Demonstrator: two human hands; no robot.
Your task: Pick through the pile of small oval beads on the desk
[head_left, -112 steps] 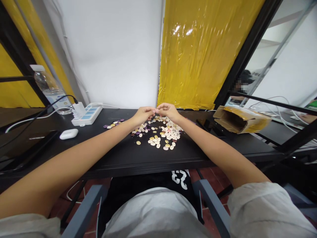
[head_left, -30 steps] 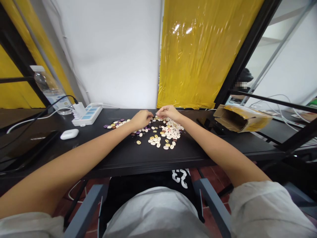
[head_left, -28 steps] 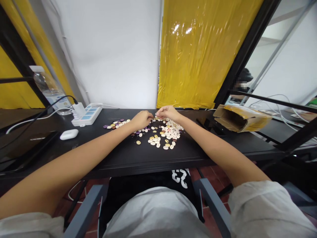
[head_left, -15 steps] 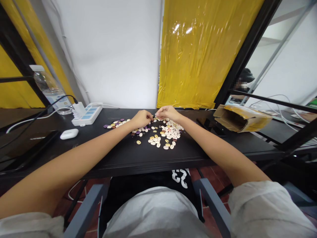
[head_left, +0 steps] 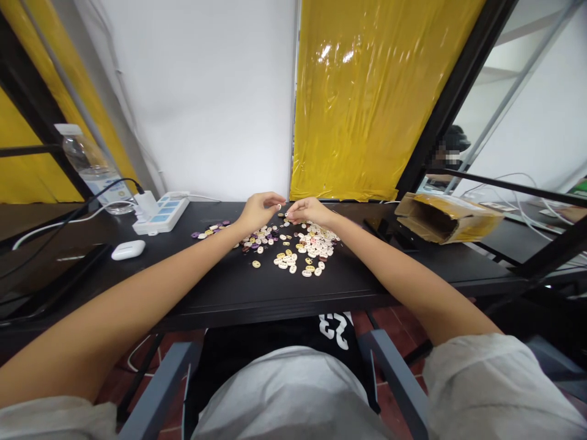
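Note:
My left hand [head_left: 261, 211] is just above the far side of the black table, its fingers bent toward the thumb around a small white button-like piece [head_left: 279, 207]. Close by on the right, my right hand [head_left: 310, 212] pinches another small pale piece at its fingertips. The two hands are nearly touching but apart. Beneath and in front of them lie many flat oval button-like pieces: a white heap [head_left: 317, 243] by the right wrist, purple and cream ones [head_left: 211, 231] under the left forearm, and a lone yellowish piece [head_left: 256, 264] nearer me.
At left stand a water bottle [head_left: 94, 171], a white power strip [head_left: 162, 214] with cables, and a white earbud case [head_left: 128, 249]. An open cardboard box [head_left: 447, 220] lies at right beside a dark phone-like slab [head_left: 389, 235]. A person sits beyond the frame at far right.
My left hand has risen slightly, its fingers lifting off the pieces, and a white piece now shows at its fingertips. My right hand has shifted a little left and down.

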